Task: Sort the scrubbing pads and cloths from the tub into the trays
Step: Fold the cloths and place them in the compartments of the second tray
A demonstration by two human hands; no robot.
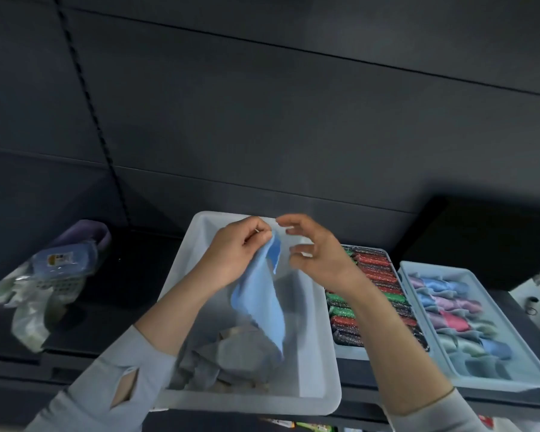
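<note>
The left hand pinches one blue cloth above the tub holding grey cloths, the right hand loosely open beside it, two trays right of it: pads, rolled cloths.

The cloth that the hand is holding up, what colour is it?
Light blue; the cloth shows best in the head view.

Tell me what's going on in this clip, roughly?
A person is sorting cleaning cloths. The left hand pinches a blue cloth by its top edge, so it hangs over the white tub, where grey cloths remain. The right hand is beside it, fingers spread, holding nothing. To the right stand a tray of glittery scrubbing pads and a tray of rolled cloths, both largely filled.
</note>
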